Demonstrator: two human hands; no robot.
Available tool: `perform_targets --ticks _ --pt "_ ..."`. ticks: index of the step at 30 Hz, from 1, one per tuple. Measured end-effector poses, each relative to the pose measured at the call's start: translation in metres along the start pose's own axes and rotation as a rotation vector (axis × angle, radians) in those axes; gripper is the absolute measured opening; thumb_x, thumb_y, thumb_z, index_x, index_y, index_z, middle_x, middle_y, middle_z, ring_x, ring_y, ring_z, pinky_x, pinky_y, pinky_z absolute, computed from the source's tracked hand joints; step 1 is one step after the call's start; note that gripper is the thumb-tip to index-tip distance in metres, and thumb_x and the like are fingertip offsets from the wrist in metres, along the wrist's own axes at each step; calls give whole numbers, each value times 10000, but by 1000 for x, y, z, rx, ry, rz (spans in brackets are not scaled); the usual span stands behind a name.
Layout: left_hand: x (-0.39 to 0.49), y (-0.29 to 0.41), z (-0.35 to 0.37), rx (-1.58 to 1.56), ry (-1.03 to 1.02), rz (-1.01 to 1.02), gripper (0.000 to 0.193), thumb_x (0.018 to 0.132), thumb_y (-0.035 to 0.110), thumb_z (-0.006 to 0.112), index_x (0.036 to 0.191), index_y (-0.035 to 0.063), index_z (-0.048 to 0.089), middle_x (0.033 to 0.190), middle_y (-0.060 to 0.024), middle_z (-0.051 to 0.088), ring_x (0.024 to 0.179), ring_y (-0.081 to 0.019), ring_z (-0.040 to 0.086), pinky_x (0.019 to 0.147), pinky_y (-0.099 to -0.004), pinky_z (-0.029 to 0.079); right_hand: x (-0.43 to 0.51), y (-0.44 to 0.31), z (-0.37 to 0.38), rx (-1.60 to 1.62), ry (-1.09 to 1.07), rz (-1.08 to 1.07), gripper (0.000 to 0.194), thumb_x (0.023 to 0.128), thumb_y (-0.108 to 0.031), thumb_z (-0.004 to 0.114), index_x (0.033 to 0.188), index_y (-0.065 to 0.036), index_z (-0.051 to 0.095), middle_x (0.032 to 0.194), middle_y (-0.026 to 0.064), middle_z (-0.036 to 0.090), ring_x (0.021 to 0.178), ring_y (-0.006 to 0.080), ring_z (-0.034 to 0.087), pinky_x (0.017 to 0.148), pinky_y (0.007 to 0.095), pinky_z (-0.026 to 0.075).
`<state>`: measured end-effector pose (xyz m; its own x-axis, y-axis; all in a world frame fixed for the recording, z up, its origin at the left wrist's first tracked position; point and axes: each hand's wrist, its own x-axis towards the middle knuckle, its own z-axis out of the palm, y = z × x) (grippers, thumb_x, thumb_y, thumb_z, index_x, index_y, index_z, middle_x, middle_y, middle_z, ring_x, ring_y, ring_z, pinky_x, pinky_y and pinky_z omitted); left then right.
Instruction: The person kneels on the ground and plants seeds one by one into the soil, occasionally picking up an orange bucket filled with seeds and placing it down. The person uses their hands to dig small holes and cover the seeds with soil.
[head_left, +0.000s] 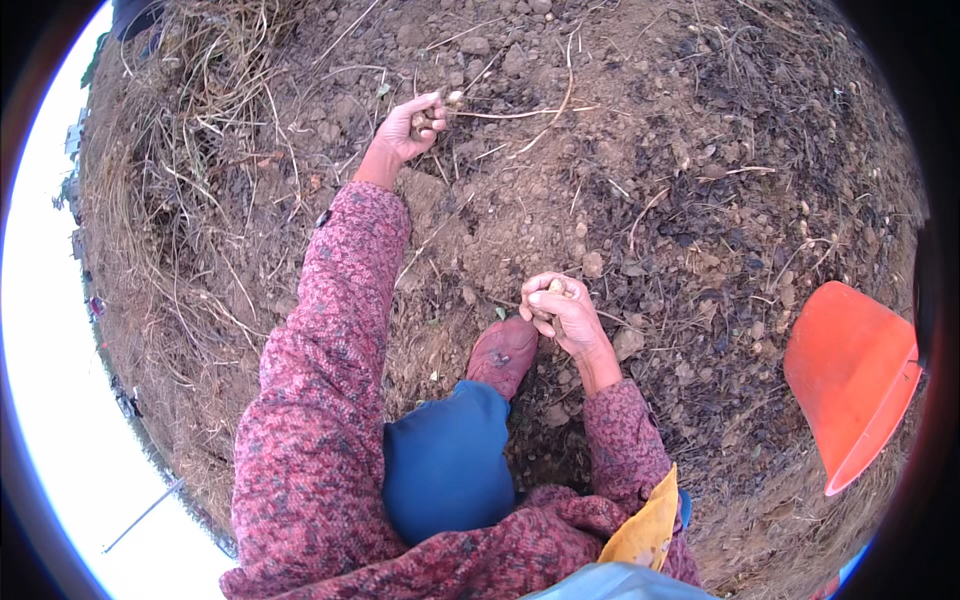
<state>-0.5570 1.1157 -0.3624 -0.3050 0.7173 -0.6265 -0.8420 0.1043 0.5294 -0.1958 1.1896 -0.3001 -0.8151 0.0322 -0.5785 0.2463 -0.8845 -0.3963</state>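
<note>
My left hand is stretched out over the bare soil at the upper middle, its fingers curled around several small tan pods that look like peanuts. A pale pod shows just beyond its fingertips, beside a dry stem. Nearer to me, just above the toe of my shoe, my right hand is closed on more such pods, with the thumb across them. Parts of both handfuls are hidden by the fingers.
An orange plastic bucket lies tilted at the right. Dry stalks are heaped at the upper left. Clods, withered leaves and thin stems cover the soil. My reddish shoe stands at the centre. Part of a dark garment shows at the top left.
</note>
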Motion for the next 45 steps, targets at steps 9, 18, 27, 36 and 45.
perform_targets --ticks 9,18,27,36,45 --pt "48 -16 11 1864 516 389 161 733 187 615 876 121 652 868 -110 641 817 -292 611 776 -384 476 -10 -2 -4 -87 165 -44 132 795 -60 572 897 20 598 667 90 597 417 50 419 354 169 306" --pt "64 -15 11 1518 564 558 190 753 258 655 812 77 657 810 -115 654 763 -240 614 711 -344 473 -14 6 2 -83 205 -78 155 794 -67 586 915 28 601 630 46 580 413 29 405 357 168 292" --pt "98 -32 28 1959 401 732 208 742 264 643 749 70 566 769 -138 620 741 -340 591 669 -408 463 -160 -81 -10 84 528 -961 132 806 -120 558 876 -8 559 776 127 591 583 144 535 424 225 415" --pt "131 -14 37 943 382 505 130 728 112 702 706 85 576 627 -31 609 472 -116 522 497 -212 424 -376 -231 -67 -1502 2255 -967 319 815 -201 589 1039 25 566 831 114 596 716 197 566 672 297 473" --pt "20 -68 406 398 -755 126 265 742 14 666 987 -39 580 1000 -119 607 703 -68 542 611 -152 460 -205 -92 -149 -1560 1499 -359 225 774 12 485 971 -28 586 1027 163 557 974 311 549 795 402 482"
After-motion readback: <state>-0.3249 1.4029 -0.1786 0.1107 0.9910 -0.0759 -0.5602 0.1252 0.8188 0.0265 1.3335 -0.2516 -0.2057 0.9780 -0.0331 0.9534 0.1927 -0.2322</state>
